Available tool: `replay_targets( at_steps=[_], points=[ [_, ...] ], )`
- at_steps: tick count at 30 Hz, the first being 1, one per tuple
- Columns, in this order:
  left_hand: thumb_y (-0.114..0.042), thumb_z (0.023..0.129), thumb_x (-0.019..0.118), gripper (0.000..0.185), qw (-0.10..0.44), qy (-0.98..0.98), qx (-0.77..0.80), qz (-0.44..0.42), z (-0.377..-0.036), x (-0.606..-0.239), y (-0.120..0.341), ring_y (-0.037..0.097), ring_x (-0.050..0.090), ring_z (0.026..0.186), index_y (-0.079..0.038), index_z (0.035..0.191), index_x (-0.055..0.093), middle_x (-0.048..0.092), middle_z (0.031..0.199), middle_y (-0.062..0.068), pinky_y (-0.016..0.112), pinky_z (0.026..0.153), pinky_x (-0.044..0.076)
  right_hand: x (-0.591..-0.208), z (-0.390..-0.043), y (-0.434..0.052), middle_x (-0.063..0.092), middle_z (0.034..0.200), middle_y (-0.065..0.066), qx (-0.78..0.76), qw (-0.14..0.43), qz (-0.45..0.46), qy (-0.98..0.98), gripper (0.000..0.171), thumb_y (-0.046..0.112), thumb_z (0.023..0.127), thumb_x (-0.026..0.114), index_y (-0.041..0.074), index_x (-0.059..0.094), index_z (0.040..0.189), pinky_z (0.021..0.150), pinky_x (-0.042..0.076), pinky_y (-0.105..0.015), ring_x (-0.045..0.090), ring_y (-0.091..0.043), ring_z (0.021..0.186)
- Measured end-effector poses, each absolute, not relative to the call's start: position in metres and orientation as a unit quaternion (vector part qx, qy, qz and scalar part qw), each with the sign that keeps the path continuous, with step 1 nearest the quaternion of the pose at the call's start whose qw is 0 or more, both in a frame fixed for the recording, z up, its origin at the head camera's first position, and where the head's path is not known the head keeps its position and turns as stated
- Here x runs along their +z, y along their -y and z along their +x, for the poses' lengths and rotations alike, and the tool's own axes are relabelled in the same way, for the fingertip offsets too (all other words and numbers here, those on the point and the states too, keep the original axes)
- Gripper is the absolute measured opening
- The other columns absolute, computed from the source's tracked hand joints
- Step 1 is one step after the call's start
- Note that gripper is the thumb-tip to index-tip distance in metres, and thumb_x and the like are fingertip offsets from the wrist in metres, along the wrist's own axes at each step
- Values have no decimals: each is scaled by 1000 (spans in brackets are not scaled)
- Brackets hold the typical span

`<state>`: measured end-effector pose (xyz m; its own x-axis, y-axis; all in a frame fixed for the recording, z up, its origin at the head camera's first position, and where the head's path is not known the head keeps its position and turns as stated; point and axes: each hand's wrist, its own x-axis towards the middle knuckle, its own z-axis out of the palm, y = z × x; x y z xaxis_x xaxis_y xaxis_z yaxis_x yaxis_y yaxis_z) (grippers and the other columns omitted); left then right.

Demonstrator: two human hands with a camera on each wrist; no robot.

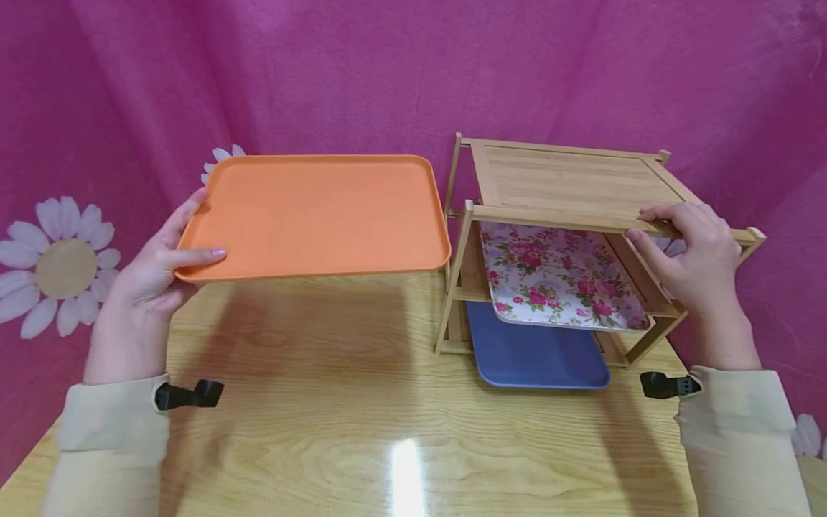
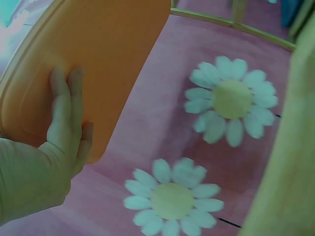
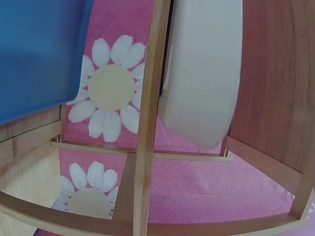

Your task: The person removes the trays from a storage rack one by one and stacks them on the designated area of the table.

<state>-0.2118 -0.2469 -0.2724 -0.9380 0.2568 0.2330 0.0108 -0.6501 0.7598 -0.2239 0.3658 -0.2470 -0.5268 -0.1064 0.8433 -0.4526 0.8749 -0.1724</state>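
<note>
Your left hand (image 1: pixel 151 269) is gripping the orange tray (image 1: pixel 316 215) at its left short edge, thumb lying across the top inside the rim, fingers flat against the underside, as the left wrist view shows. You are holding the tray up off the wooden table (image 1: pixel 362 424), roughly level, its long axis running left to right and its free short end pointing toward the bamboo rack (image 1: pixel 568 187), just beside the rack's left posts. Whether that end is touching the rack is hard to tell from the head view.

Your right hand (image 1: pixel 691 248) is resting on the front right edge of the rack's top shelf, fingers curled over the front rail and pinching it.

Inside the rack, a floral tray (image 1: pixel 555 276) is sitting on the middle level, tilting down toward you and sticking out past the front. A blue tray (image 1: pixel 536 355) is lying on the lowest level, also jutting forward onto the table.

Behind everything a pink cloth with white daisies (image 1: pixel 61 266) is hanging.
</note>
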Motion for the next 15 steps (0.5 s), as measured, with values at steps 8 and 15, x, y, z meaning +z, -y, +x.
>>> replay_targets(
  at_steps=[8, 15],
  points=[
    [26, 82, 46, 89, 79, -474, 869, 122, -210, -317, 242, 14, 61, 98, -25, 150, 19, 27, 133, 0, 32, 72, 57, -249, -227, -366, 67, 92, -17, 190, 464, 163, 850, 43, 43, 82, 68, 4, 70, 99, 76, 29, -29, 50, -30, 85],
    [21, 82, 52, 93, 99, -537, 836, 61, -214, -346, 238, 8, 47, 109, -32, 150, 19, 16, 144, -5, 25, 72, 56, -249, -225, -367, 66, 91, -17, 188, 464, 167, 849, 41, 41, 81, 69, 4, 70, 99, 76, 28, -30, 49, -28, 84]
  ],
)
